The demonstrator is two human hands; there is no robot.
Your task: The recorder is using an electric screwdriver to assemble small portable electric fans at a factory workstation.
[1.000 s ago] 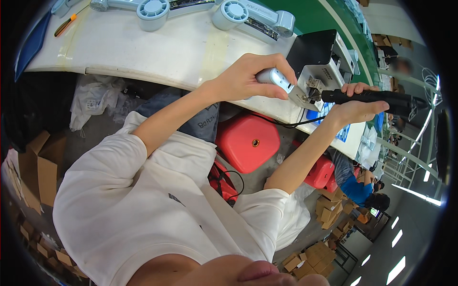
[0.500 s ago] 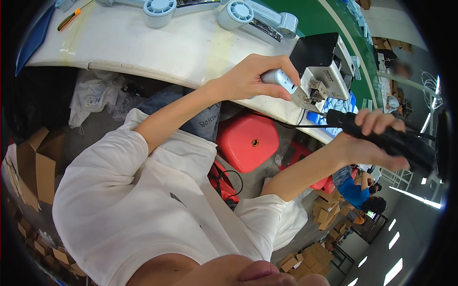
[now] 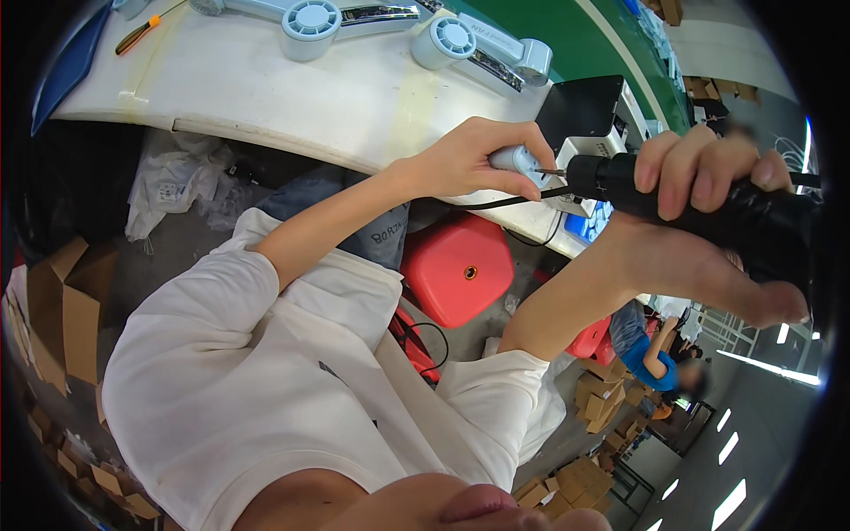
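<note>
My left hand (image 3: 487, 157) grips a small light-blue plastic housing (image 3: 513, 161) between thumb and fingers, its end face turned to the right. In my right hand (image 3: 708, 177) is a black electric screwdriver (image 3: 611, 177), held level with fingers wrapped over its body. Its thin bit reaches the end face of the housing; whether it sits in a screw is too small to tell. A black cord (image 3: 513, 202) passes below the bit. Just behind the housing stands a black-and-white boxy machine (image 3: 580, 111), partly hidden by my right hand and the screwdriver.
Light-blue handheld fans (image 3: 443, 42) lie along the back of the white table (image 3: 266, 97). An orange-handled screwdriver (image 3: 137, 35) and a dark blue tray (image 3: 71, 66) are at the far left. A blue bin (image 3: 584, 226) sits beside the machine. Below is a red stool (image 3: 460, 265); a person in blue (image 3: 651, 358) is farther off.
My right hand has brought the electric screwdriver left and up, so its bit now meets the housing's end. My left hand has stayed nearly in place, still holding the housing.
</note>
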